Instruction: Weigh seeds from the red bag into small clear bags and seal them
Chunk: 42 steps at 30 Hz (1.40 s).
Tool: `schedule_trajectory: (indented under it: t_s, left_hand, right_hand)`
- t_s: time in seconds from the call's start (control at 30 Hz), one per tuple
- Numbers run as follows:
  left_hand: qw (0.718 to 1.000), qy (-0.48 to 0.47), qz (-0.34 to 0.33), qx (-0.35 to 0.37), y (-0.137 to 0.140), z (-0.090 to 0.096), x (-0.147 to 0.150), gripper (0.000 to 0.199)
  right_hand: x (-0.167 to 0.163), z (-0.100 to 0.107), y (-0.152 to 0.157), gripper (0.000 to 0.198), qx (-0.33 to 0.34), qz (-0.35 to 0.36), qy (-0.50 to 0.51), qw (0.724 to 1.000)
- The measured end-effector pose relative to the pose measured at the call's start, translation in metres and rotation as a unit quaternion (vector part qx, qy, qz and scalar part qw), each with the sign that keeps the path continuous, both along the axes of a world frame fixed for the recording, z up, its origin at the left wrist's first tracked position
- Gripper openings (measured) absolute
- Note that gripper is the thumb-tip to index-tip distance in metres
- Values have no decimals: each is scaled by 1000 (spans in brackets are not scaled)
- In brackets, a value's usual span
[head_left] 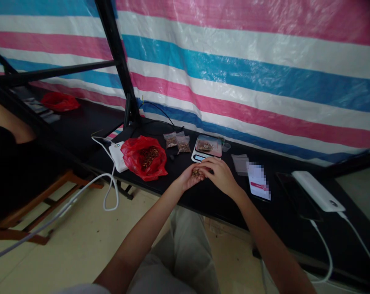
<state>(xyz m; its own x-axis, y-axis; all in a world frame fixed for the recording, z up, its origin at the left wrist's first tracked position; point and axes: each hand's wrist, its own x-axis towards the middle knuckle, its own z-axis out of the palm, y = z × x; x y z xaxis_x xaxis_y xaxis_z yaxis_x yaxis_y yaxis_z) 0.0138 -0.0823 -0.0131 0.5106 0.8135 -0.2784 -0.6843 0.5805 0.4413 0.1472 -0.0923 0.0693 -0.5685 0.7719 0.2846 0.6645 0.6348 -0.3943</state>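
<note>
At the far left of the frame, another person's bare arm (9, 116) showed behind a black metal frame (114, 45). A crumpled red plastic bag (61, 101) lay in the upper left. In the lower left stood a brown wooden chair (47, 207). Left of the middle, a white box-shaped power bank (117, 156) with a white cord sat on the long black bench (215, 208). Just beside it was an open, crinkly red plastic bag (131, 155) with lots of little brown bits inside.

Near the middle lay small clear plastic bags (183, 144) with brown bits in them. In the centre of the frame, the left hand (188, 179) made a cup, with its fingers curled around small brown bits (197, 173) in the palm. The right hand (219, 173) reached over it, with bent fingers close to the bits; I cannot tell if they pinched any. Just above the hands was a flat white scale (195, 157) with a little filled bag on top. A small clear round cup (226, 146) stood beside it.

Right of the middle lay flat clear plastic bags (239, 164), then a lit phone (257, 185). Farther right were a dark phone (297, 196) and a long white power bank (316, 190).
</note>
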Motion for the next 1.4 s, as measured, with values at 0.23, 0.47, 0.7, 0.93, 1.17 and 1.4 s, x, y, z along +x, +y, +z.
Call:
schedule_trajectory:
  t_s: [0.23,0.47,0.7,0.93,1.17,1.4]
  left_hand:
    - [999,-13,-28,-8,-1,4,-4,34]
    - [979,-41,-176,95,-10,8,-19,45]
    - [940,230,-17,252,-9,72,-97,45]
    - [621,695,24,361,10,117,-172,45]
    - [372,867,-54,327,12,98,-177,44]
    - [290,909,74,289,-7,109,-163,54]
  right_hand:
    - [12,-23,11,24,0,-80,160,984]
    - [37,-70,10,25,-18,-154,198,968]
    - [33,-78,9,23,-10,-88,91,992]
    - [33,-75,4,22,13,-82,59,995]
    - [34,-77,2,21,24,-89,53,994]
    - [33,-76,1,22,31,-122,77,989]
